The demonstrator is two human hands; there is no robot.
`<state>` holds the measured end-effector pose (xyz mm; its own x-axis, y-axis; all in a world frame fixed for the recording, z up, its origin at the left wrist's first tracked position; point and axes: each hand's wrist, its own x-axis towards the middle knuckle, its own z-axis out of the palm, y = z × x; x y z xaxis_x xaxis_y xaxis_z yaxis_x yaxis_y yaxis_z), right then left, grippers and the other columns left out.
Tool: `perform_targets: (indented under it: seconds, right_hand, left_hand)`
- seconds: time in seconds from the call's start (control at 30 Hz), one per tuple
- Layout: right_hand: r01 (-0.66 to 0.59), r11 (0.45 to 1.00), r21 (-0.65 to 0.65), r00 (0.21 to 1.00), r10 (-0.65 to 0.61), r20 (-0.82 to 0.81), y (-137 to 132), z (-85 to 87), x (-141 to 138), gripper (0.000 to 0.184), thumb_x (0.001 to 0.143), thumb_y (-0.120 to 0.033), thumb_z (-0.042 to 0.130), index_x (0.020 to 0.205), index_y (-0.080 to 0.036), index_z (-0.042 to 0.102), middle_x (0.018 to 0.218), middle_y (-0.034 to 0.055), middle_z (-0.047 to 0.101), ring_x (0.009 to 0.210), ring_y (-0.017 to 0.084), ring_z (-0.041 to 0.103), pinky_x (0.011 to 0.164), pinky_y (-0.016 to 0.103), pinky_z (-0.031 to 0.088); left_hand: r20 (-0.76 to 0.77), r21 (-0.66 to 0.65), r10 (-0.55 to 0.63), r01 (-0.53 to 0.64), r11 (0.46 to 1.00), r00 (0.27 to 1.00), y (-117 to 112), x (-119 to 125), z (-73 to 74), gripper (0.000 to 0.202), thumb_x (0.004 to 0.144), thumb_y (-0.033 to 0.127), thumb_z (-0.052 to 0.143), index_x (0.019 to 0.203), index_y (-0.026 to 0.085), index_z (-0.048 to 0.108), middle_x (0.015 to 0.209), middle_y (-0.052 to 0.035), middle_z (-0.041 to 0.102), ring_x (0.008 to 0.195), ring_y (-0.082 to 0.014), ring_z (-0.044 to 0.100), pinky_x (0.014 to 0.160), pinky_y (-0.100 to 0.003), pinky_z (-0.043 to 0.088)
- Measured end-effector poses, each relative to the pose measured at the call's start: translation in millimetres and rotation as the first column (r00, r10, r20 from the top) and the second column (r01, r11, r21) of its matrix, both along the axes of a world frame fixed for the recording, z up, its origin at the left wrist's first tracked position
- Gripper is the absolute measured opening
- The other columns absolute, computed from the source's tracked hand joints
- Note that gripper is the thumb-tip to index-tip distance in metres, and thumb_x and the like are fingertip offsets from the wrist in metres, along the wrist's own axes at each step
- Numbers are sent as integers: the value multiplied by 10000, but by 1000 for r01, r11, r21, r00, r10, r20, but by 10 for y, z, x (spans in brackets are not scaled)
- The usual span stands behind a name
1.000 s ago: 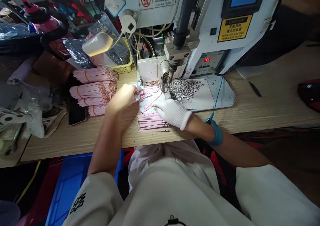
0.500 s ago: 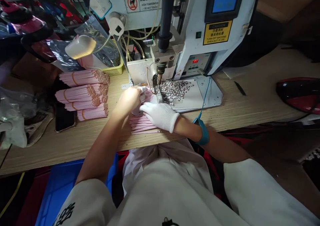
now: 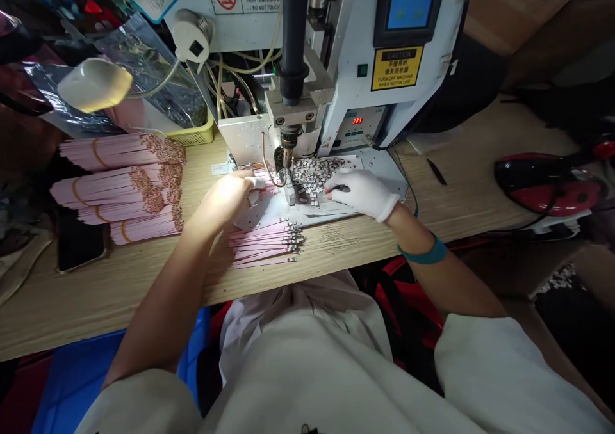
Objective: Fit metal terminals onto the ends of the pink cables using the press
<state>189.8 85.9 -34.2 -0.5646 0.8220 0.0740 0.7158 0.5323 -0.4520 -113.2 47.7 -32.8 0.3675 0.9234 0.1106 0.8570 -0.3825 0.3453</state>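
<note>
Right hand (image 3: pixel 362 192) (gloved) touching loose chips (image 3: pixel 312 171).

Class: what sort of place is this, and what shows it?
Probably a small factory workstation: a bench machine with a yellow caution label, banded bundles of pink strips on the wooden bench, and a pile of tiny parts at the right hand.

Gloved right hand (image 3: pixel 362 192) left the loose pink strips (image 3: pixel 264 245) mid-frame, went right & a bit up, now fingertips on the small chips (image 3: pixel 312 171), strips uncovered btw.
</note>
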Motion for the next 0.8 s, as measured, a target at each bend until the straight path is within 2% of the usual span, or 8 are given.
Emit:
perform_targets:
  seconds: [0.1,0.2,0.33,0.43,0.5,0.63,0.73,0.8]
  right_hand:
    - [-27,1000,-15,996,28,90,24,-18,-40,137,831,-236,640,854,-160,751,922,75,690,808,225,615,718,334,428]
    - [-15,1000,3,994,14,104,37,2,-78,139,856,-222,601,843,-161,726,917,84,692,821,236,617,735,349,430]
    - [-42,999,-7,996,41,-76,53,82,-173,147,860,-180,573,896,-182,716,941,65,720,915,237,642,812,355,454]
    - [-29,979,-202,971,-20,-239,75,152,-298,117,877,-247,596,878,-186,696,761,50,688,707,204,642,638,330,477]
    - [5,936,-353,928,-136,-348,105,182,-395,124,868,-290,635,842,-173,667,628,25,618,538,159,570,487,285,423]
    - [-34,892,-452,814,-237,-529,170,166,-571,132,788,-217,717,745,-145,615,595,4,575,472,103,511,414,232,398]
    - [-168,749,-641,718,-352,-600,172,96,-657,124,767,-184,725,747,-132,614,577,4,576,445,103,528,400,227,459]
    - [-227,667,-710,677,-416,-607,154,47,-683,123,749,-157,737,745,-125,619,568,6,574,421,101,528,376,221,471]
  left_hand:
    - [-81,46,11,-8,999,997,0,24,16,284,806,328,506,688,141,684,802,-124,691,698,-211,609,663,-309,468]
    - [-56,83,42,-37,996,998,-13,54,39,261,797,268,499,705,146,711,718,-94,688,635,-184,600,615,-278,445]
    - [28,87,18,-20,996,999,-26,84,65,232,782,216,504,732,158,724,676,-63,681,609,-166,596,595,-260,425]
    - [116,83,-26,17,996,993,-24,90,82,217,793,208,507,758,161,716,753,-59,706,670,-162,611,638,-259,442]
    - [168,69,-31,19,997,985,-20,90,89,207,806,213,511,789,154,709,799,-61,712,690,-156,605,653,-257,441]
    - [288,7,-14,12,1000,957,-10,100,72,218,846,300,533,784,138,665,751,-41,664,667,-142,558,625,-247,410]
    - [415,-121,22,31,992,910,-6,127,35,284,871,381,538,753,139,628,692,-16,602,633,-126,508,606,-242,395]
    - [518,-221,76,47,974,852,-6,151,10,313,865,414,559,729,138,616,688,-15,591,637,-123,509,619,-243,411]
